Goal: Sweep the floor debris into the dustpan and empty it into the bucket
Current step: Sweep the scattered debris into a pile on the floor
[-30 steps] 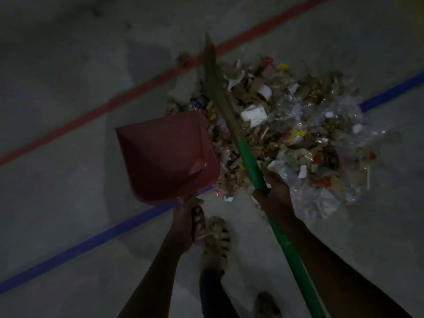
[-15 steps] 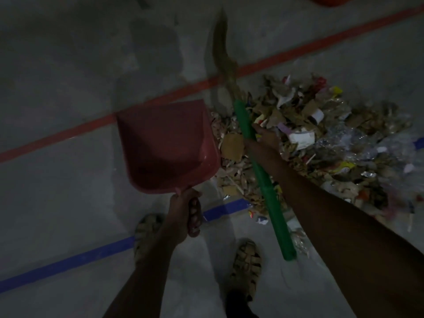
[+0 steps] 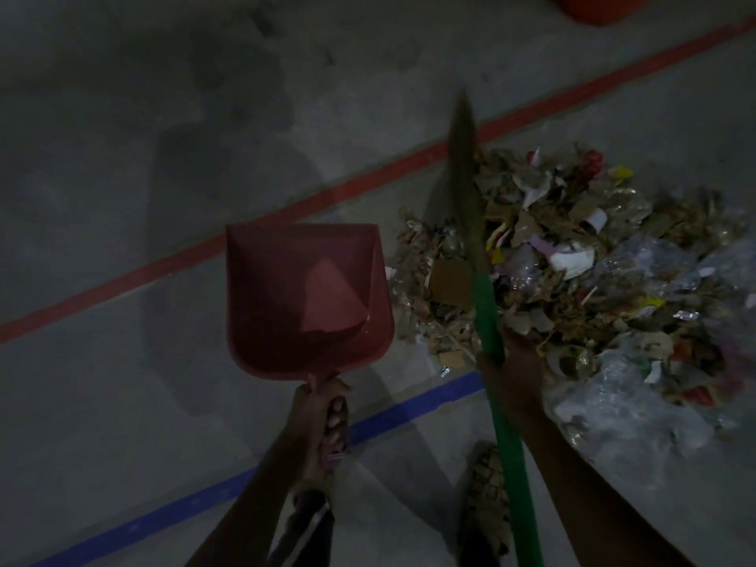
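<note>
Head view: grey floor (image 3: 122, 403), red line (image 3: 245, 233), blue line (image 3: 196, 499).

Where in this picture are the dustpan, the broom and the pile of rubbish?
dustpan (image 3: 302, 296): head view, on the inner floor of the red scoop.
broom (image 3: 489, 321): head view, on the green handle just above the gripping hand.
pile of rubbish (image 3: 572, 288): head view, on the heap's middle, right of the broom.

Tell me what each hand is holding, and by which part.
Left hand grips the red dustpan by its handle; right hand grips the broom by its green shaft.
</note>
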Available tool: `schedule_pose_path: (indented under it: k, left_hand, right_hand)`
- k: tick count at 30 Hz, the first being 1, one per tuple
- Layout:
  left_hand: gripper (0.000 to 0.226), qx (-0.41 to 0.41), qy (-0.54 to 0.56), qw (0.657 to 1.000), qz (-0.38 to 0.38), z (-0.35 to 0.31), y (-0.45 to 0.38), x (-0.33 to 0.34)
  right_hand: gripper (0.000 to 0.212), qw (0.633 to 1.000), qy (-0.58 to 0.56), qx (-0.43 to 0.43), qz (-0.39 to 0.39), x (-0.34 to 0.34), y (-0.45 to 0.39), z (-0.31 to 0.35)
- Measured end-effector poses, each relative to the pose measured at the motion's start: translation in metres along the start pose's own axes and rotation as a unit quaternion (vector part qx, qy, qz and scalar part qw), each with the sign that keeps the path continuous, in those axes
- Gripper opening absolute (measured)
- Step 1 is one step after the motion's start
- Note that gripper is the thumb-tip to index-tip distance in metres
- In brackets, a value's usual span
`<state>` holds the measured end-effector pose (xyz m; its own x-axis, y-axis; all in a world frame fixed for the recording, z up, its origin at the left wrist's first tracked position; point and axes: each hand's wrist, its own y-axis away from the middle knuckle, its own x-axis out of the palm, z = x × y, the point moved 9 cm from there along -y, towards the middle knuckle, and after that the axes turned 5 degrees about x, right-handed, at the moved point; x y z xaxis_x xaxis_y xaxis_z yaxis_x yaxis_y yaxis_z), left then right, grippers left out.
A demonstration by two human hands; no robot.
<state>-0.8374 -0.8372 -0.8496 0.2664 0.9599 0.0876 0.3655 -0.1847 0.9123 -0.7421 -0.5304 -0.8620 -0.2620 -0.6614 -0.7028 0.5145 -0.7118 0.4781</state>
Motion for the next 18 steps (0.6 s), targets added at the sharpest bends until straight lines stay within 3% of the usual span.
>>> schedule_pose_path:
  k: [5,9,15,18]
  left_hand:
    - [0.038,0.017,-0.002,1.0,0.002,-0.035,-0.006,-0.037]
    - [0.038,0.022,0.007,1.0,0.004,-0.05,-0.004,-0.048]
    - [0.039,0.01,0.037,0.999,0.029,-0.04,-0.003,-0.044]
    - [0.038,0.004,0.019,0.999,0.03,-0.028,-0.003,-0.05]
  right_hand:
    - [0.044,0.998,0.064,0.004,-0.024,0.016,0.054,-0.001]
    - [0.061,0.999,0.048,0.011,0.014,0.04,0.079,0.039]
    - [0.054,0.992,0.034,-0.037,0.114,0.098,0.082,0.073]
    - [0.051,0.991,0.061,-0.019,0.113,0.107,0.087,0.055]
